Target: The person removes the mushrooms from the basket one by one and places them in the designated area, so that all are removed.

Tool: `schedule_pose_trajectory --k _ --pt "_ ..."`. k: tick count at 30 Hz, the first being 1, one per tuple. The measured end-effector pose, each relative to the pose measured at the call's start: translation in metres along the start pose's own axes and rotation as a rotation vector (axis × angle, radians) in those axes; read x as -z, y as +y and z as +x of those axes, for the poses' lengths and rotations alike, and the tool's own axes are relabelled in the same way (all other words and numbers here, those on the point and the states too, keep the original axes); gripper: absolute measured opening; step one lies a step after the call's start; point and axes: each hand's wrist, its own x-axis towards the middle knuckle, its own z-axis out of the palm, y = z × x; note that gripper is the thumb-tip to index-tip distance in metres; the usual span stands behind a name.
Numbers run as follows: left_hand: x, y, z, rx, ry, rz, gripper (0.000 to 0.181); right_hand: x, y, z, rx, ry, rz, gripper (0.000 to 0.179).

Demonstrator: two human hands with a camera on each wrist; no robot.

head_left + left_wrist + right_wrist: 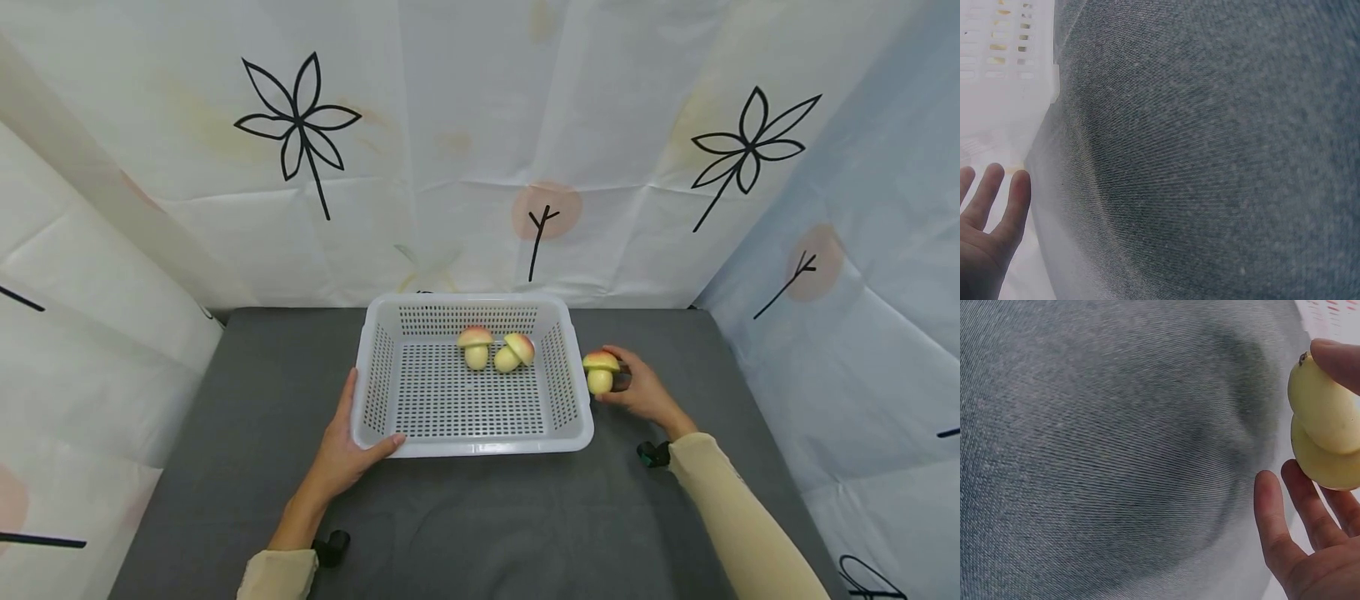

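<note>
In the head view my right hand pinches a toy mushroom with a red-orange cap and pale yellow stem. It is just off the right side of a white plastic basket. The right wrist view shows the thumb and fingers around the mushroom, with one finger off it. Two similar mushrooms lie inside the basket, one upright mushroom and one tilted mushroom. At the basket's front left corner, my left hand rests with straight fingers along the side and the thumb on the front rim.
A dark grey cloth covers the table under the basket. White curtains with printed leaves stand behind and at both sides. Each wrist wears a black strap, such as the right strap.
</note>
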Motion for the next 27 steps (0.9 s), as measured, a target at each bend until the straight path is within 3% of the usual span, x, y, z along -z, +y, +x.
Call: schedule_pose_trajectory --k 6,10,14,17,22,27 --pt "0.004 0.025 -0.006 -0.022 -0.009 -0.003 0.123 -0.004 0.004 0.003 0.005 0.002 -0.008 0.089" --pt "0.004 0.023 -0.006 -0.020 -0.009 -0.013 0.123 -0.006 0.007 0.005 0.008 0.019 -0.029 0.088" --pt "0.001 0.004 -0.001 -0.015 -0.005 -0.007 0.125 -0.007 0.009 0.007 0.003 0.027 -0.048 0.089" --pt "0.000 0.002 0.000 -0.017 -0.004 0.000 0.125 -0.006 0.010 0.008 0.006 0.028 -0.051 0.090" --pt "0.003 0.024 -0.006 -0.023 -0.008 -0.025 0.123 -0.006 0.013 0.007 0.026 0.037 -0.051 0.090" --pt "0.004 0.027 -0.007 -0.025 -0.009 -0.024 0.123 -0.006 0.014 0.007 0.035 0.040 -0.044 0.091"
